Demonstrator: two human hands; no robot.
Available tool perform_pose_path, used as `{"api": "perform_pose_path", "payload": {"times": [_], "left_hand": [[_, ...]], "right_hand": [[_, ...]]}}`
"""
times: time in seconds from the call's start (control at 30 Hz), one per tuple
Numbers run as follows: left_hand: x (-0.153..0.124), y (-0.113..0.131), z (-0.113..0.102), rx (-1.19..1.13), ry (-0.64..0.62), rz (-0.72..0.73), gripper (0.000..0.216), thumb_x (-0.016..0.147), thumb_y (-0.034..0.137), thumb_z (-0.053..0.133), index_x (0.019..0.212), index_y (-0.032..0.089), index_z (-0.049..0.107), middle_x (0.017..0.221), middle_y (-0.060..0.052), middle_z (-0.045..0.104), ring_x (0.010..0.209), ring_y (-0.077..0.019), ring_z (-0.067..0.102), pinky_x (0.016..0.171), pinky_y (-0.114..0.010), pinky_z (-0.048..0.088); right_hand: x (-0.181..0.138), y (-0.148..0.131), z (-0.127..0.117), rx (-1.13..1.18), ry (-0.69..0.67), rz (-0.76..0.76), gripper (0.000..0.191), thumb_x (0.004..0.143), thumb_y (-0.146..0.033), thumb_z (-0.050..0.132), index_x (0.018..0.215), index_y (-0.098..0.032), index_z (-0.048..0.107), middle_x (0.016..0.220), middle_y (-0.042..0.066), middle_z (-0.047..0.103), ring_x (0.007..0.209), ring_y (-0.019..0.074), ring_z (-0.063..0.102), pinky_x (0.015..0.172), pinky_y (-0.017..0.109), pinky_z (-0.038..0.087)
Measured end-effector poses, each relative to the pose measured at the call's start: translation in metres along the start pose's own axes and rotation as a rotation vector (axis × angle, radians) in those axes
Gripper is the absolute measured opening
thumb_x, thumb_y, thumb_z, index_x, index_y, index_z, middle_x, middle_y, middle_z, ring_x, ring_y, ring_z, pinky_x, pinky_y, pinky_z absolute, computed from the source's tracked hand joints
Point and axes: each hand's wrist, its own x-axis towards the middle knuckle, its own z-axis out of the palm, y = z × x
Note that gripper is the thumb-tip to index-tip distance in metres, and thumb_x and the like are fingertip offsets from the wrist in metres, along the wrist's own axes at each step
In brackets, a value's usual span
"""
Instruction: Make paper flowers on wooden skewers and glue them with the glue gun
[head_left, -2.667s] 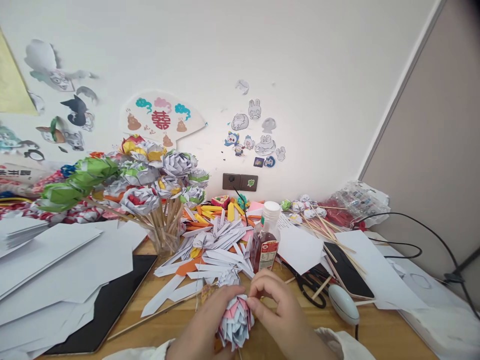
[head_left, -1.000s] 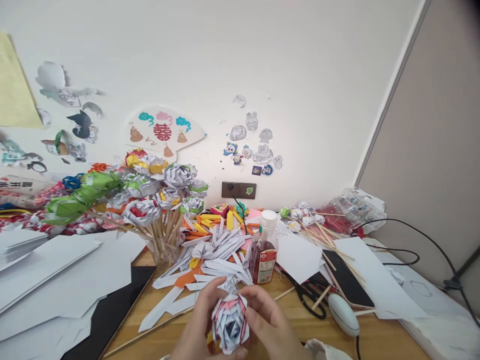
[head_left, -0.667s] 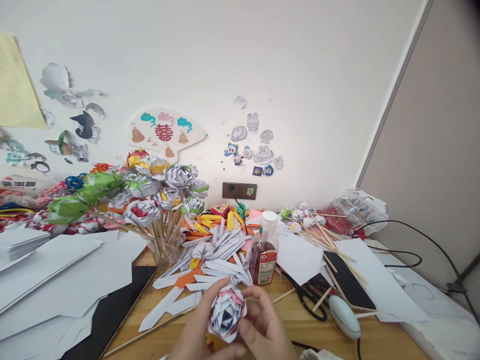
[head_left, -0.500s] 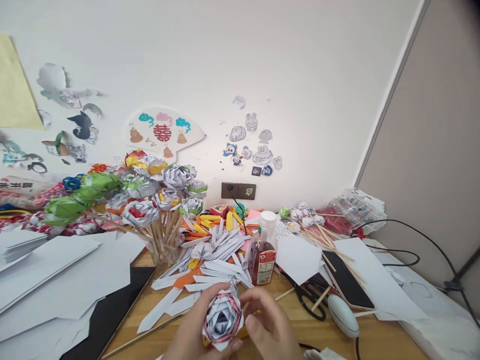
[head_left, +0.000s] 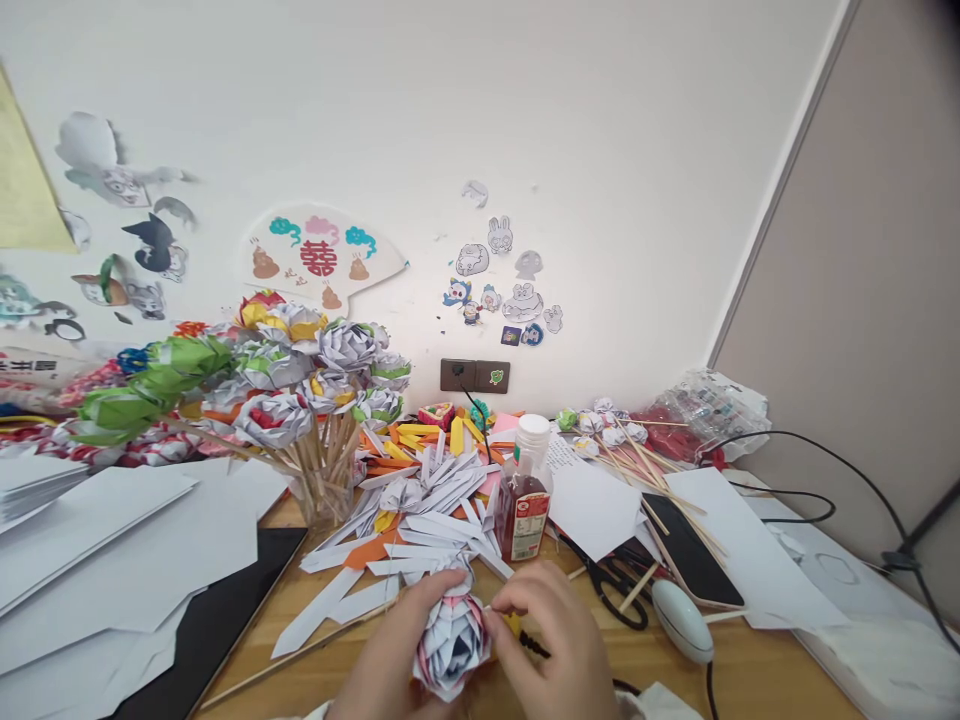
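A folded paper flower [head_left: 451, 648], white with pink edges and a dark centre, is tilted up toward me at the front of the table. My left hand [head_left: 394, 655] wraps around its left side, thumb along the top. At the flower's right edge, my right hand [head_left: 553, 640] has thumb and forefinger pinched together on the rim of the petals. A small yellow piece and a dark twisted cord show partly behind the right fingers. Just beyond the hands lie folded white paper strips [head_left: 442, 535], and a bottle of red liquid [head_left: 525, 505] stands behind the right hand.
Finished paper flowers on sticks fill a clear jar [head_left: 324, 490] at the left. White sheets [head_left: 127, 540] lie over a black board. To the right are scissors [head_left: 611, 585], a phone [head_left: 694, 550], a mouse [head_left: 681, 620], wooden sticks and cables.
The flower has tipped, so its centre now faces lower right. My right fingers, apart before, have closed into a pinch at its edge. The camera view has shifted slightly.
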Motion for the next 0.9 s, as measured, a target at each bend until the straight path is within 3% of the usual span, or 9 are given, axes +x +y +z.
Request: {"api": "perform_pose_path", "payload": {"times": [0.07, 0.13, 0.57, 0.7, 0.8, 0.9], "left_hand": [[0.000, 0.001, -0.001, 0.034, 0.014, 0.035, 0.049, 0.070, 0.007, 0.054, 0.116, 0.024, 0.046, 0.109, -0.006, 0.066, 0.099, -0.0212, 0.063, 0.085, -0.027, 0.052], [0.000, 0.001, -0.002, 0.062, 0.025, 0.072, 0.052, 0.069, 0.005, 0.052, 0.116, 0.025, 0.046, 0.109, -0.005, 0.066, 0.099, -0.0210, 0.064, 0.084, -0.026, 0.052], [-0.003, 0.000, -0.003, 0.096, 0.019, 0.126, 0.055, 0.069, 0.007, 0.057, 0.117, 0.029, 0.043, 0.109, -0.001, 0.066, 0.097, -0.0193, 0.065, 0.086, -0.025, 0.050], [-0.003, 0.001, -0.004, 0.070, -0.004, 0.123, 0.053, 0.071, 0.008, 0.058, 0.117, 0.029, 0.042, 0.111, -0.003, 0.066, 0.099, -0.0190, 0.064, 0.086, -0.024, 0.050], [-0.004, -0.003, -0.004, 0.075, -0.008, 0.098, 0.054, 0.070, 0.008, 0.059, 0.118, 0.027, 0.043, 0.112, -0.005, 0.065, 0.101, -0.0206, 0.063, 0.086, -0.025, 0.051], [-0.003, -0.005, -0.003, 0.077, 0.027, 0.099, 0.053, 0.069, 0.008, 0.058, 0.117, 0.027, 0.046, 0.110, -0.004, 0.066, 0.099, -0.0209, 0.064, 0.085, -0.026, 0.052]], "right_hand": [[0.002, -0.005, -0.003, -0.124, 0.047, -0.138, 0.011, 0.078, -0.010, 0.051, 0.074, -0.020, 0.053, 0.068, 0.001, 0.057, 0.063, 0.0150, 0.053, 0.058, 0.024, 0.040], [0.005, -0.008, -0.005, -0.144, 0.030, -0.175, 0.012, 0.077, -0.008, 0.048, 0.077, -0.020, 0.052, 0.070, 0.002, 0.058, 0.064, 0.0153, 0.053, 0.059, 0.025, 0.041], [0.011, -0.008, -0.011, 0.025, -0.117, -0.067, 0.015, 0.075, -0.006, 0.045, 0.074, -0.019, 0.051, 0.073, 0.002, 0.056, 0.069, 0.0153, 0.052, 0.062, 0.026, 0.042], [0.015, -0.004, -0.015, 0.222, -0.233, 0.072, 0.011, 0.079, -0.013, 0.053, 0.071, -0.020, 0.055, 0.074, 0.001, 0.057, 0.075, 0.0153, 0.054, 0.068, 0.026, 0.044], [0.014, -0.002, -0.014, 0.214, -0.187, 0.122, 0.007, 0.077, -0.015, 0.057, 0.073, -0.020, 0.056, 0.078, 0.002, 0.057, 0.078, 0.0160, 0.055, 0.070, 0.027, 0.045], [0.010, -0.004, -0.010, 0.026, -0.072, 0.026, 0.009, 0.076, -0.012, 0.055, 0.073, -0.020, 0.054, 0.075, 0.002, 0.056, 0.072, 0.0162, 0.054, 0.064, 0.027, 0.043]]}}
